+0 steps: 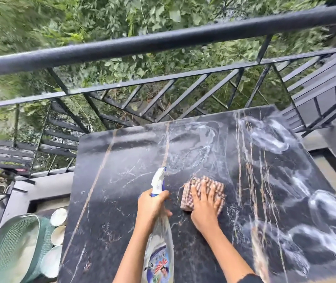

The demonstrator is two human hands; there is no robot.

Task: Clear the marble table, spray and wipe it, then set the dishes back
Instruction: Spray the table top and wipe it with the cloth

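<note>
Out on a balcony, at a black marble table veined white and tan (pixel 122 201) beside a black metal railing (pixel 163 39). Clutching the neck of a clear plastic spray bottle with white-and-blue trigger head (pixel 159 181): left hand (pixel 153 204), fingers curled round. Long axis front to back, nozzle ahead of the grip toward the railing, body behind it. Just right of that grip, pressing flat on a folded brown-checked cloth (pixel 212 185) on the marble: right hand (pixel 203 205), fingers straight.
</note>
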